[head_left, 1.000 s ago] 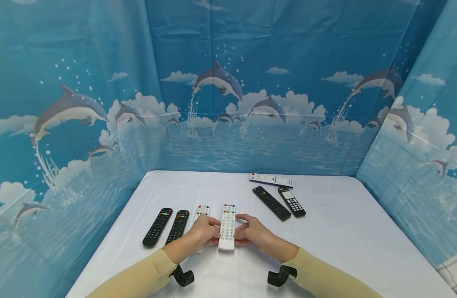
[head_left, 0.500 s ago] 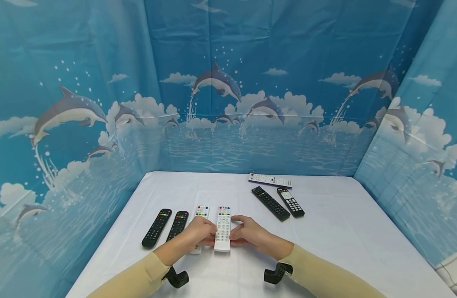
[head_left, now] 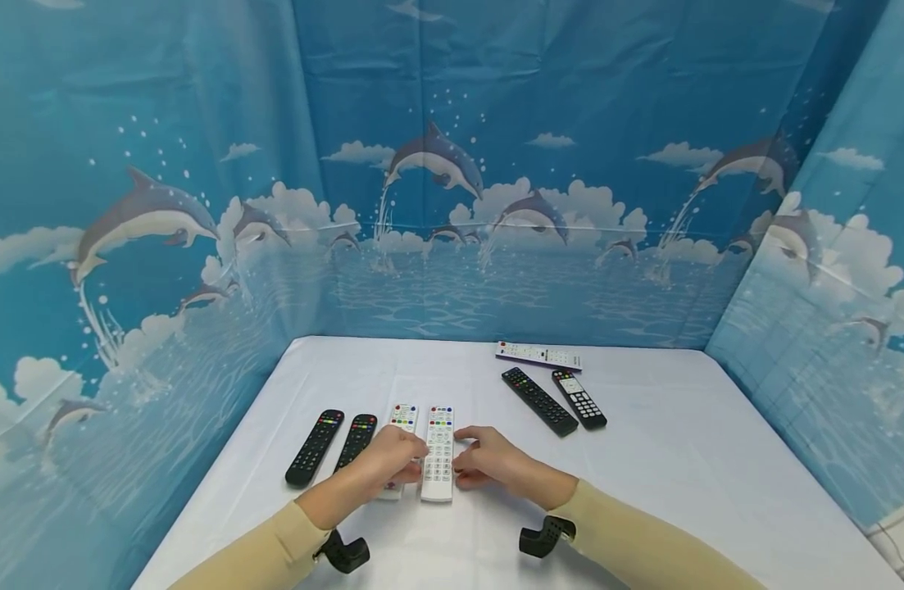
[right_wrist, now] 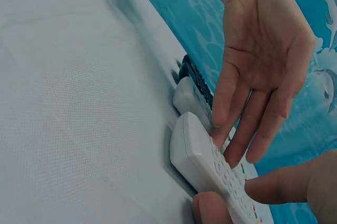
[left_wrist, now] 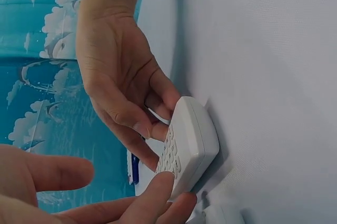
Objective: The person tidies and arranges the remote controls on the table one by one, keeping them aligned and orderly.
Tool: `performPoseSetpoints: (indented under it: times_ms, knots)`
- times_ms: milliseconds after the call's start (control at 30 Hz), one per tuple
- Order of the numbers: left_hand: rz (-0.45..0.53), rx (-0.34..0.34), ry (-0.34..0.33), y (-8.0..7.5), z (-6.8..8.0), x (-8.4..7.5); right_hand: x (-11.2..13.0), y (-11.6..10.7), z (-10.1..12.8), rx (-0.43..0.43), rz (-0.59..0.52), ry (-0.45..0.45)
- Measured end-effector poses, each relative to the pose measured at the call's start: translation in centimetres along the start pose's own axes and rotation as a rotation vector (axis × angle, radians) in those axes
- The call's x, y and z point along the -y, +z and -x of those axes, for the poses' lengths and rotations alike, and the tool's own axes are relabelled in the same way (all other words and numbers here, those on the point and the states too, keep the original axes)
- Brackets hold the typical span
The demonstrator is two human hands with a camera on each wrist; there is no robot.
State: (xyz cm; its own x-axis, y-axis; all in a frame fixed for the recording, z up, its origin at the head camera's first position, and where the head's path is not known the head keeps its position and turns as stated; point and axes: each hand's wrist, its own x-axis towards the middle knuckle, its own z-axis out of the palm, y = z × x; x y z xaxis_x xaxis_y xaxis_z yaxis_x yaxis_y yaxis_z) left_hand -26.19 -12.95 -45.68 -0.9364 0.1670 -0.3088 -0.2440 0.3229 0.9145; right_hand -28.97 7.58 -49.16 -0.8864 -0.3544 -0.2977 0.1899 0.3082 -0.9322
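A white remote control (head_left: 438,459) lies lengthwise between my two hands on the white-covered table. My left hand (head_left: 389,456) reaches over a second white remote (head_left: 403,416), partly hiding it, with its fingertips at the first remote's left edge. In the right wrist view, the fingers of that hand are nearly straight beside the first remote's buttons. Along the opposite edge, my right hand (head_left: 493,461) has its fingertips right by the remote's side, loosely bent. The left wrist view shows the near end of the white remote (left_wrist: 195,137) close over the cloth.
Two black remotes, an outer one (head_left: 315,448) and an inner one (head_left: 357,438), lie left of the white pair. Farther back on the right are a long black remote (head_left: 540,401), a shorter black one (head_left: 580,400) and a white one (head_left: 538,356). A dolphin-print curtain (head_left: 452,303) surrounds the table.
Both hands have shifted the first white remote leftward, narrowing the gap to the second white one. The other remotes keep their places.
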Motion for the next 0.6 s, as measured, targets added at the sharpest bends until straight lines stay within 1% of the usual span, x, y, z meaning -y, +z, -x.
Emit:
performPoseSetpoints:
  times_ms: [233, 600]
  knots:
    - [0.022, 0.003, -0.003, 0.31, 0.13, -0.28, 0.03, -0.04, 0.13, 0.036, -0.013, 0.013]
    - [0.029, 0.020, 0.002, 0.36, 0.13, -0.24, 0.05, -0.07, 0.42, 0.031, 0.000, 0.019]
